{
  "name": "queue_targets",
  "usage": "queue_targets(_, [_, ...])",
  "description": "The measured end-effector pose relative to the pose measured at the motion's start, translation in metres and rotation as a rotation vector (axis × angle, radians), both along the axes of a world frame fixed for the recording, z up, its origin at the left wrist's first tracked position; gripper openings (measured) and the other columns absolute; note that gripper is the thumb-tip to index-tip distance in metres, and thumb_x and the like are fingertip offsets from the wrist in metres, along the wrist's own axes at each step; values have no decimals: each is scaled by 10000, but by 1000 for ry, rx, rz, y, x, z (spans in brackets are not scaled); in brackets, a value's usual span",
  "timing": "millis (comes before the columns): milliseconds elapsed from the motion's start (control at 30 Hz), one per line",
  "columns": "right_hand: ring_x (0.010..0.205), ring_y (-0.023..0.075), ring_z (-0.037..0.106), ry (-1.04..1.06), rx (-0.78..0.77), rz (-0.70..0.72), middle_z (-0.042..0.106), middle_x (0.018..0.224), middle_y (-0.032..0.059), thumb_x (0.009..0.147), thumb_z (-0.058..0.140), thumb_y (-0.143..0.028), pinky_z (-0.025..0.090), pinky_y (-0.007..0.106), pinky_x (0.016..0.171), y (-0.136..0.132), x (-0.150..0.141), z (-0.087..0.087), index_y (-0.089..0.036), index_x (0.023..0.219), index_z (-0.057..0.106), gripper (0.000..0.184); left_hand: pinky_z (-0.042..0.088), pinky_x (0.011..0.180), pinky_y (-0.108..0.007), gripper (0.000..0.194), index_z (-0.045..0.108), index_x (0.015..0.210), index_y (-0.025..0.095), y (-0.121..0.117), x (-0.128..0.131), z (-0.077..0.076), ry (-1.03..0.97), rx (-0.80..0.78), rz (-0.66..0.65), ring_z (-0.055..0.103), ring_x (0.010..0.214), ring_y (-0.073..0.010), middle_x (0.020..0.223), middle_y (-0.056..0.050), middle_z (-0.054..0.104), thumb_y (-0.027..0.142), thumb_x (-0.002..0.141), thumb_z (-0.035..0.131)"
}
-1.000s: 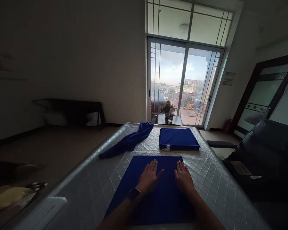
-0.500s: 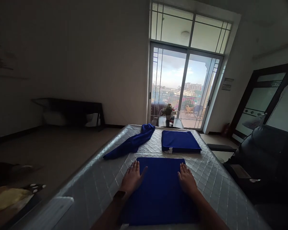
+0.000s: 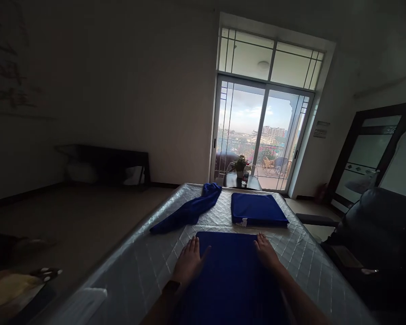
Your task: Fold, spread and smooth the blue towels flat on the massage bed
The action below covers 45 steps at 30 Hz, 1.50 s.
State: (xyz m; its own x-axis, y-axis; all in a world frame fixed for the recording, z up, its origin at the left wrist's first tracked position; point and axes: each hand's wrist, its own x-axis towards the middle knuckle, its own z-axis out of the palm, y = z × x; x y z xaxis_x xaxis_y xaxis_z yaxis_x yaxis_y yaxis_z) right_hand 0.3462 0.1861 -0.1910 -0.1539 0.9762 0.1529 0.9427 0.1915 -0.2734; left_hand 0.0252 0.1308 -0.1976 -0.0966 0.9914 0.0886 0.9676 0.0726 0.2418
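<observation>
A flat blue folded cloth (image 3: 232, 280) lies in front of me on the quilted silver table cover (image 3: 142, 271). On its left edge rests my left hand (image 3: 188, 259), fingers stretched forward and thumb out over the fabric; the wrist wears a dark band. My right hand (image 3: 265, 250) lies along the opposite edge, its fingers extended near the far corner. Neither hand grips the cloth. Beyond it sits a second folded blue cloth (image 3: 259, 208) with a white tag at its near edge. A loose, crumpled blue cloth (image 3: 189, 210) stretches out at the far left.
A black armchair (image 3: 375, 234) stands close on the right. Past the table's far end is a small dark table (image 3: 242, 182) with a potted plant (image 3: 240, 164), before sliding glass doors (image 3: 257, 131). A whitish flat object (image 3: 84, 304) lies at the near left.
The whole scene sits slightly lower in view as the head camera tilts up. Both hands stay along the cloth's sides, the right hand lying more closely along the edge.
</observation>
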Motion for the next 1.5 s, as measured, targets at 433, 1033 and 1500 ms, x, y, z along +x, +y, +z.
queue_targets(433, [1561,218,192,9,36,-41,307,1649,158,1038,223,-317,156,392,1264,-6,-2,-9,-21,1578,315,623,309,1244,-476,797,385,1563,83,3,80,0,41,183,-353,305,1528,-300,1640,-171,334,638,1031,175])
queue_targets(1033, [1555,242,214,43,17,-44,294,1648,165,1032,228,-317,164,405,1261,-7,1,-7,-19,1578,318,628,245,1261,-494,786,402,1563,121,43,122,-1,38,108,-355,269,1545,-274,1635,-145,359,621,1035,103])
queue_targets(1500, [1563,218,185,-24,25,-38,307,1648,165,1030,204,-303,182,411,1259,-8,-2,-6,-13,1577,313,629,236,1253,-495,874,376,1550,17,43,5,-6,22,136,-112,278,1540,-306,1634,-205,319,662,1011,138])
